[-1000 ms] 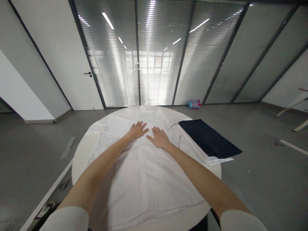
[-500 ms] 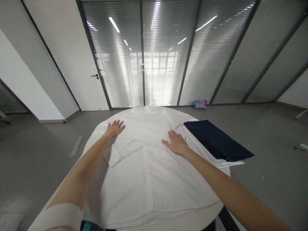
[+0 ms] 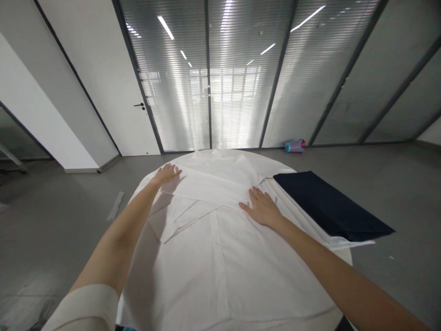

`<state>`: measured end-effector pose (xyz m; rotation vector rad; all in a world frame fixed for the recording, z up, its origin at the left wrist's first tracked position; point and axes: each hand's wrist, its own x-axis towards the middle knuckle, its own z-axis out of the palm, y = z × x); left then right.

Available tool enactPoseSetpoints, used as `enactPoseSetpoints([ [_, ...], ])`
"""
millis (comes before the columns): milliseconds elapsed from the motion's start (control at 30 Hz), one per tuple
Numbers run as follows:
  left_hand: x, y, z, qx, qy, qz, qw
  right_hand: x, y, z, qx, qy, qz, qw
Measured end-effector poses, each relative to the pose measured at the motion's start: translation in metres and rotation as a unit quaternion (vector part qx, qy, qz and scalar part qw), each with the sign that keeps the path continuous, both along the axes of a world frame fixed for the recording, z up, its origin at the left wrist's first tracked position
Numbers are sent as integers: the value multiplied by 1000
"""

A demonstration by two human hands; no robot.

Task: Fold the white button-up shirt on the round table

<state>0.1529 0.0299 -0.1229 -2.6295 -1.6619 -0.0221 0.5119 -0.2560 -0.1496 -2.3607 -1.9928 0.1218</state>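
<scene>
A white shirt [image 3: 193, 257] lies spread out on a round white table [image 3: 344, 255], with a sleeve folded across its upper part. My left hand [image 3: 166, 174] is open near the shirt's far left shoulder, fingers stretched out over the cloth. Flat on the shirt, right of the middle, rests my right hand [image 3: 262, 207], open with its fingers spread. Just to its right lies a folded dark navy cloth [image 3: 327, 202] on top of folded white cloth [image 3: 358, 243], both reaching past the table's right edge.
A blue and red basket-like object [image 3: 295, 146] lies on its side on the floor by the glass partition [image 3: 237, 82]. At the left, a pale strip [image 3: 115, 206] lies on the grey floor. A white door [image 3: 113, 92] stands at the back left.
My left hand has shifted slightly farther toward the table's far edge. My right hand stays in about the same place on the shirt. The camera view has tilted and come a little closer.
</scene>
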Motion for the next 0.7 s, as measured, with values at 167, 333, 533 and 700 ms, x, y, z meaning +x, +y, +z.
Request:
enactPoseSetpoints([
  [167,34,6,-24,9,-21,22,1000,0,0,-1,-10,5,0,1000],
  [333,26,6,-26,-6,-40,88,995,-1,-1,2,-12,-3,-2,1000],
  [533,27,-30,-17,9,-34,108,994,-3,-1,4,-12,2,1,1000],
  [700,58,-88,-12,-37,-51,-95,993,-1,-1,4,-9,6,0,1000],
])
